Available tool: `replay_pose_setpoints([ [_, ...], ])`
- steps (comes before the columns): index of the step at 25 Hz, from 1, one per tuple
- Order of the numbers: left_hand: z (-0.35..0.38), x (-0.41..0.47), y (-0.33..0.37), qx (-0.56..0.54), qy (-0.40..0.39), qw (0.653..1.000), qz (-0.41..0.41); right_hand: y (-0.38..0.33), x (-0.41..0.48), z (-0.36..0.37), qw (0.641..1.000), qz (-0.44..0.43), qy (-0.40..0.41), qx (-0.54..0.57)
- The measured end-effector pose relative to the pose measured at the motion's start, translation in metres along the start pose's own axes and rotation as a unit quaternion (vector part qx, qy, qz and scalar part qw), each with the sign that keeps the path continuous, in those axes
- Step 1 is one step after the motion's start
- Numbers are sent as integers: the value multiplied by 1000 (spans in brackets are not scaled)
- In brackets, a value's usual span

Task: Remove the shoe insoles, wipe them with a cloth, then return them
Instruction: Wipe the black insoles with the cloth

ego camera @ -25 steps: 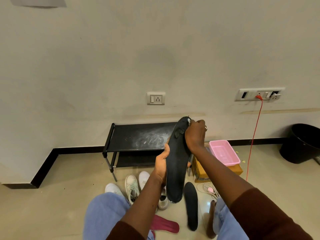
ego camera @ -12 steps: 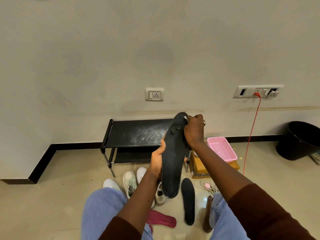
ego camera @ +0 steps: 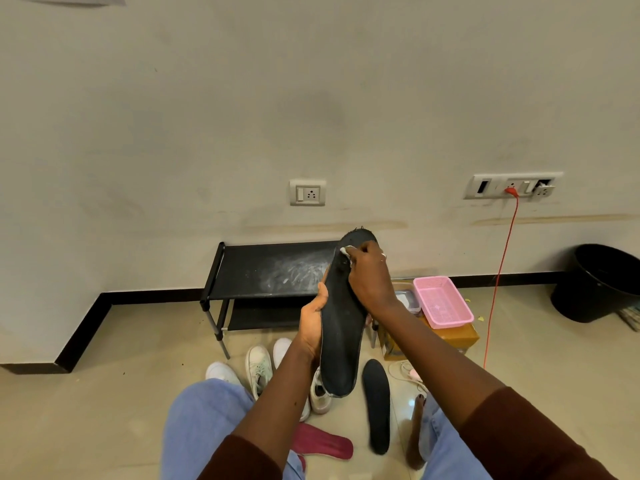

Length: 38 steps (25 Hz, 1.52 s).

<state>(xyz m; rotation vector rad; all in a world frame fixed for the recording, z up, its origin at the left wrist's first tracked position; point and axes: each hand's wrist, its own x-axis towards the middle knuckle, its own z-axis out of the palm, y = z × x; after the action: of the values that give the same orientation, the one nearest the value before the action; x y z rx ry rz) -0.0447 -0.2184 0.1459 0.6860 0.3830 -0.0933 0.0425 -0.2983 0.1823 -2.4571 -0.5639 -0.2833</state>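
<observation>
Head view. The black insole was held upright in the air in front of the rack, its lower end above the shoes on the floor. The left hand gripped it at mid-length, fingers behind and thumb along the left edge. The right hand, fingers curled, pressed a white cloth against the upper part of the insole; only a small corner of the cloth showed past the fingertips.

A second black insole lay flat on the floor just right of the held one, and a red insole lay between the person's knees. Several white shoes stood together below the rack, one partly hidden behind the held insole.

The rack's top shelf bore pale smears. To its right a pink basket rested on a yellow box. A red cable ran from the wall socket down to the floor, and a black bin stood at far right.
</observation>
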Motion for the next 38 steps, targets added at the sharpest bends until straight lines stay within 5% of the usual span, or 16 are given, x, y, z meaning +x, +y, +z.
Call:
replay_pose_setpoints([
  [4, 0, 0, 0, -23, -8, 1000, -5, 7, 3, -7, 989, 150, 14, 8],
  [15, 9, -12, 6, -2, 20, 1000, 6, -9, -18, -1, 996, -16, -85, -18],
  [22, 10, -12, 7, -6, 16, 1000, 25, 1, -13, -7, 989, 120, -63, -54],
  [27, 16, -13, 8, 55, 42, 998, -1, -18, -20, -3, 997, 71, -28, 4],
  [34, 8, -12, 11, 7, 36, 999, 19, -17, -24, -2, 996, -36, -72, -34],
  [38, 9, -11, 12, -14, 29, 999, 23, -8, -19, -8, 993, 60, -58, -79],
])
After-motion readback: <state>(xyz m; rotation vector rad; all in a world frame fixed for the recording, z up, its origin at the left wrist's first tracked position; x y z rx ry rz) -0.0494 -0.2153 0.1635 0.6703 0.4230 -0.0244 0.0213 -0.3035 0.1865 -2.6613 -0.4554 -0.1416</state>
